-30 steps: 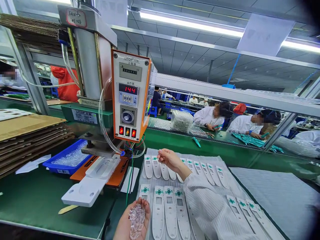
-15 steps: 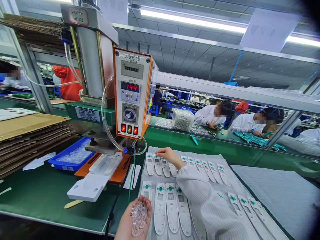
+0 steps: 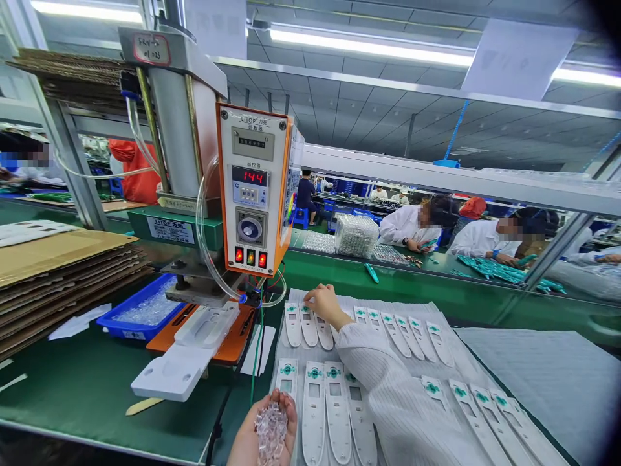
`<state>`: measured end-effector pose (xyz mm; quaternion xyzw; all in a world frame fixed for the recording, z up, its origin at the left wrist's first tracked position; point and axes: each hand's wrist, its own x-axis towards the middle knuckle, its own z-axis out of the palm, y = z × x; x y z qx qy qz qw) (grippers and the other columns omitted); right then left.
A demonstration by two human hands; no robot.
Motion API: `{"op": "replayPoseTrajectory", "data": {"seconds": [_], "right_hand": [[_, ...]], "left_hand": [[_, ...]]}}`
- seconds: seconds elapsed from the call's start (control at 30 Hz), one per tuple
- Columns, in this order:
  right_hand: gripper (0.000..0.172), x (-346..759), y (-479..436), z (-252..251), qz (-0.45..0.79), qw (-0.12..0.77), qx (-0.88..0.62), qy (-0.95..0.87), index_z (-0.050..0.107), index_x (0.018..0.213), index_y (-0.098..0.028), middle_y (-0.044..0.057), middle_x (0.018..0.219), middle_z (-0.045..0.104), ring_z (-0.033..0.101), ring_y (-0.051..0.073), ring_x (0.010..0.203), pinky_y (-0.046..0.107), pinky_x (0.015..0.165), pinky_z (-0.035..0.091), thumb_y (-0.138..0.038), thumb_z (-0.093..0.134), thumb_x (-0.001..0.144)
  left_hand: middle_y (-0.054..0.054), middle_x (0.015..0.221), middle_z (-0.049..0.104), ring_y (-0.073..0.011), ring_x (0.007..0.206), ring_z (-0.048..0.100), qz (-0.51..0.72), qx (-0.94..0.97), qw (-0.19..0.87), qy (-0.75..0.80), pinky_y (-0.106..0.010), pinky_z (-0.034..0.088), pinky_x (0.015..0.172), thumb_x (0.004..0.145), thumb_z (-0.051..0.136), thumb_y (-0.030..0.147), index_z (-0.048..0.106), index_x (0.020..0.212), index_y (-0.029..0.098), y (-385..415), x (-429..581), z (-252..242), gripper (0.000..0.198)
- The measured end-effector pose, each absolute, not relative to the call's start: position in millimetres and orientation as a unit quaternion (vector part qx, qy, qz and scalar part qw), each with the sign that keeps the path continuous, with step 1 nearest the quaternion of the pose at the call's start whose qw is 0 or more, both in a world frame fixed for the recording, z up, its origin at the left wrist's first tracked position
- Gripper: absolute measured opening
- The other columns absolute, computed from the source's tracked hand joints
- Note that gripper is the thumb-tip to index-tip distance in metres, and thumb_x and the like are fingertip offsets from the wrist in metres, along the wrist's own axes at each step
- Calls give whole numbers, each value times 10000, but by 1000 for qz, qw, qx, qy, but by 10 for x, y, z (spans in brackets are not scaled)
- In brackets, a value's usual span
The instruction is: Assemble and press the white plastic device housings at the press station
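Observation:
My left hand (image 3: 248,432) is cupped palm up at the bottom, its fingers curled around a heap of small clear plastic pieces (image 3: 272,428). Over the back row of white plastic casings, my right hand (image 3: 328,305) has its fingertips bent down and together at the top end of one casing (image 3: 307,329). What those fingertips pinch, if anything, is too small to make out. Each long casing has a rectangular window and a green pattern at its upper end. A front row of such casings (image 3: 337,414) lies nearer, partly hidden by my right sleeve.
Left of the casings stands a press (image 3: 189,129) with an orange-edged control box (image 3: 250,194) and a white fixture (image 3: 174,372) beneath it. A blue tray (image 3: 116,327) holds more clear pieces. Cardboard sheets (image 3: 58,272) are stacked at far left. Co-workers (image 3: 412,223) sit across the bench.
The view has shifted slightly, so the bench appears lower. My right hand stays near the same back-row casing with its fingers more bent. My left hand keeps holding the clear pieces.

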<state>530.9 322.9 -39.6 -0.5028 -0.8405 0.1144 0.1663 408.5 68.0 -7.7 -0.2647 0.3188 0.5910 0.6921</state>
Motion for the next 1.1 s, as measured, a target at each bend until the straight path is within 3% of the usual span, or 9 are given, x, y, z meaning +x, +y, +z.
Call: {"op": "replayPoseTrajectory", "data": {"seconds": [0.4,1.1], "right_hand": [[239,5283,3321,-473,57,118,-500,-856,636,1025,-173,61,1167,609,523,219,1158,478,1034,390,-378,591,910],[284,5316,3381,-504,82,124,-521,-841,627,1054,-169,65,1178,601,536,212,1135,461,1013,412,-411,579,913]], "left_hand": [[-37,687,608,-114,570,630,590,-272,697,304,-222,579,540,893,451,50,577,744,111,699,4037,-70,204],[-33,682,598,-109,546,617,588,-274,692,317,-214,567,524,892,453,65,563,756,129,690,4014,-35,187]]}}
